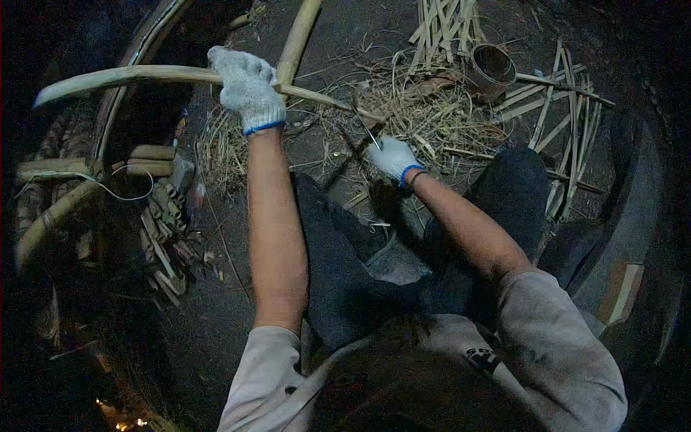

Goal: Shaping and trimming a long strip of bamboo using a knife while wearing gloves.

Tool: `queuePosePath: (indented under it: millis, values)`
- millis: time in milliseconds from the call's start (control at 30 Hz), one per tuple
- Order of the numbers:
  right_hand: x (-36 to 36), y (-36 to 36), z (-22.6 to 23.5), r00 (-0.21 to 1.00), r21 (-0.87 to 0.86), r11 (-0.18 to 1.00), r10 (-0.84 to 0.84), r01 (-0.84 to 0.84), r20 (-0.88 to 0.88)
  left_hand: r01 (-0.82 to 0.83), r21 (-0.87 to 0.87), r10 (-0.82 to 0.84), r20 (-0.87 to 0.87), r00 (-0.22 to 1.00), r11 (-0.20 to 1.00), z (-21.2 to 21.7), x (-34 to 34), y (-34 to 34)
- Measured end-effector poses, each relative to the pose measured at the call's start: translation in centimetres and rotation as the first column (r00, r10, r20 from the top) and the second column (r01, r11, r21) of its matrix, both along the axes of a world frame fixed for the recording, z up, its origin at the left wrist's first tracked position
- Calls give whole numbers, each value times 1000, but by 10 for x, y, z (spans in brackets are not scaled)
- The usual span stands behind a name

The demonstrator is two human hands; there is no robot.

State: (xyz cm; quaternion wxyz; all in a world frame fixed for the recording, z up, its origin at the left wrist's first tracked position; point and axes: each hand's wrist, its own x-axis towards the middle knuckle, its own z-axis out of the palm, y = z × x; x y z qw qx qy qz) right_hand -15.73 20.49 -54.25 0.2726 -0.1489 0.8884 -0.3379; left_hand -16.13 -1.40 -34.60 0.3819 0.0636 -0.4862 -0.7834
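A long split bamboo strip [137, 75] lies crosswise in front of me, its pale end at the far left and its thinner end sloping down to the right. My left hand [248, 88], in a white knit glove with a blue cuff, is closed around its middle. Lower and to the right, my right hand [394, 157] wears a matching glove and is closed on a knife, whose handle is hidden in the fist. The thin knife blade [372, 137] points up and left, close to the strip's right end; whether they touch I cannot tell.
Bamboo shavings [446, 126] heap up beyond my right hand, with a round metal can [494, 68] beside them. Thin slats [446, 29] lie at the back and crossed slats [568, 108] at right. A bamboo pole [299, 39] lies ahead; cut bamboo pieces [165, 216] are at left.
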Motion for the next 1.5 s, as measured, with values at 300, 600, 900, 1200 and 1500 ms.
queuePosePath:
  millis: [300, 600, 900, 1200, 1500]
  values:
    - [19, -46, 61, 968, -24, 999, 28, -35, -251, 91, 1, -91, -83, 992, 996, -18, -19, -67]
    - [-34, -20, -54, 982, 127, 983, -113, 133, -153, 94, -117, -116, -199, 973, 989, -5, -37, -8]
    - [-14, -73, 16, 966, -107, 992, -86, 61, -243, 178, -36, -181, -187, 965, 983, -3, -34, -50]
    - [-36, -50, -75, 975, 67, 988, -126, 141, -185, -5, -154, -9, -89, 996, 988, 3, -36, -34]
    - [-28, -18, -110, 968, 130, 960, -241, 248, -73, 147, -62, -154, -134, 979, 987, 1, -45, -41]
